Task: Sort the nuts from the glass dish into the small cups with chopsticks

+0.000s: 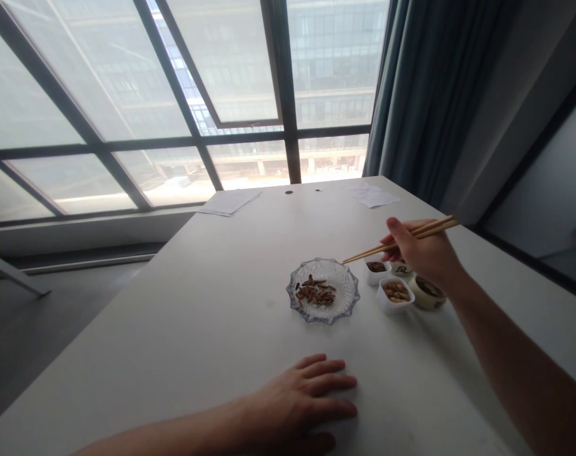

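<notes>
My right hand [418,250] grips a pair of wooden chopsticks [396,242], their tips close together at the right rim of a scalloped clear glass dish [348,294]. Small dark brown, elongated pieces [316,292] lie heaped in the dish's left half. Under and beside my right hand stand a white cup of dark pieces [376,266] and a white cup of lighter brown, nut-like pieces [396,291]. My left hand [311,392] rests flat on the table in front of the dish, fingers spread, holding nothing.
Two cream-coloured round containers [430,294] with dark markings stand right of the cups, partly hidden by my right hand. Papers [230,201] lie at the table's far left, another sheet [374,195] at the far right. Windows and a blue curtain [416,95] rise behind the white table [211,304].
</notes>
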`<state>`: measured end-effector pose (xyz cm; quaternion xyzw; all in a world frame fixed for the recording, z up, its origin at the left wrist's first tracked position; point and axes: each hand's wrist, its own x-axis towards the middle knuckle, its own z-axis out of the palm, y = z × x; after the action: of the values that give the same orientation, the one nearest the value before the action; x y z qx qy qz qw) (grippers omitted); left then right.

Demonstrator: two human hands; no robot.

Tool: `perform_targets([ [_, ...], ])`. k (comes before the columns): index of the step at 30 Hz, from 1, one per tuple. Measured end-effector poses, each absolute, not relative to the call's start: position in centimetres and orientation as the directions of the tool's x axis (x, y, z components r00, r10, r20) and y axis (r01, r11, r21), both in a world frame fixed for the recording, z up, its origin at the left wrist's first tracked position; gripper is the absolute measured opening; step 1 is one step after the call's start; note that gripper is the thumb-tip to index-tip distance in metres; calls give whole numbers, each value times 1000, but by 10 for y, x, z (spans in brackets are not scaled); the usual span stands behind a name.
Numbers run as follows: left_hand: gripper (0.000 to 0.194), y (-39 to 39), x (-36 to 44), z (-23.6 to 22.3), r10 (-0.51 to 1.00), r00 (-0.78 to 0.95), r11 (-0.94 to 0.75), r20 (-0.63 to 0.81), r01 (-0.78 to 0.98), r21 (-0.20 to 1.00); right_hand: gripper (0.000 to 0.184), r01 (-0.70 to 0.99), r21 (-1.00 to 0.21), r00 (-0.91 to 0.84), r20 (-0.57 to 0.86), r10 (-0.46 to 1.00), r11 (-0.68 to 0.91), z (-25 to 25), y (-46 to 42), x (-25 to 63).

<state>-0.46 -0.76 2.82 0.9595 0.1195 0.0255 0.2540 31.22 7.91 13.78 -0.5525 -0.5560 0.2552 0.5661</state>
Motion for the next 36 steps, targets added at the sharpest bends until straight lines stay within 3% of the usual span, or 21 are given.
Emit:
perform_targets([
  [3, 49, -7, -5, 27, 244, 970, -843, -4, 214, 493, 61, 350, -903, 208, 334, 919, 249, 142, 77, 320],
  [10, 49, -7, -5, 27, 244, 970, -841, -5, 214, 497, 61, 486, -842, -123, 200, 972, 235, 126, 79, 298],
  [15, 47, -7, -4, 28, 242, 970, -846, -10, 216, 488, 55, 517, -814, -208, 179, 962, 263, 112, 83, 289],
  [26, 51, -7, -5, 24, 237, 971, -845, 7, 203, 496, 66, 609, -691, -68, 444, 894, 390, 92, 89, 274],
  [32, 52, -6, -6, 23, 238, 971, -842, 5, 204, 500, 69, 607, -697, -21, 466, 885, 381, 96, 89, 276],
  [36, 51, -7, -6, 25, 236, 972, -843, 2, 203, 498, 70, 586, -741, 126, 483, 867, 328, 122, 82, 297],
])
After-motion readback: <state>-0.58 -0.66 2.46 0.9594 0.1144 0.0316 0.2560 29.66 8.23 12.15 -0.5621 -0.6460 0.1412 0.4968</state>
